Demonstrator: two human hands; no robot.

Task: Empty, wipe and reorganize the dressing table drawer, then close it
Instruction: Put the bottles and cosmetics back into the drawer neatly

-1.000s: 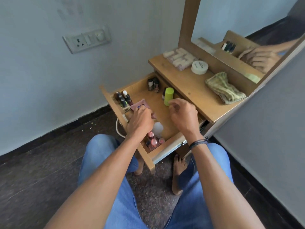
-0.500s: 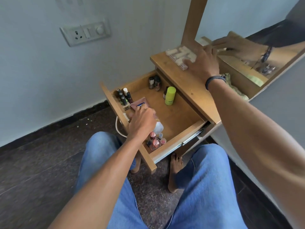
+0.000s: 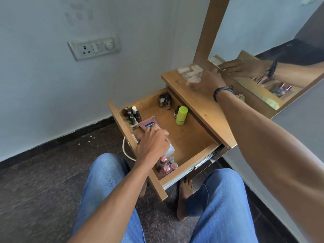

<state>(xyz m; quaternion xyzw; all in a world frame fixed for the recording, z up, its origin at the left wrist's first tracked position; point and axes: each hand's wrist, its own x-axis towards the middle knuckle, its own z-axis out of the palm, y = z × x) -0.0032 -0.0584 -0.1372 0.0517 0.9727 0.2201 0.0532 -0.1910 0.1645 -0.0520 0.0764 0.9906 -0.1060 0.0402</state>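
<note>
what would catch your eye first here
The open drawer sits mid-frame, bottles clustered in its corners, a lime bottle standing near the back. The left hand grips a pink Vaseline tube inside it. The right hand is at a clear box on the tabletop, beside the mirror.

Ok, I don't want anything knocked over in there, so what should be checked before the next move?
1. Drawer pulled wide open: ok.
2. Left hand grips the tube: ok.
3. Green bottle upright: ok.
4. Right hand flat on the clear box on the tabletop: ok.
5. Box lid shut: cannot tell.
6. Drawer free to close: not ok, left hand inside.
</note>
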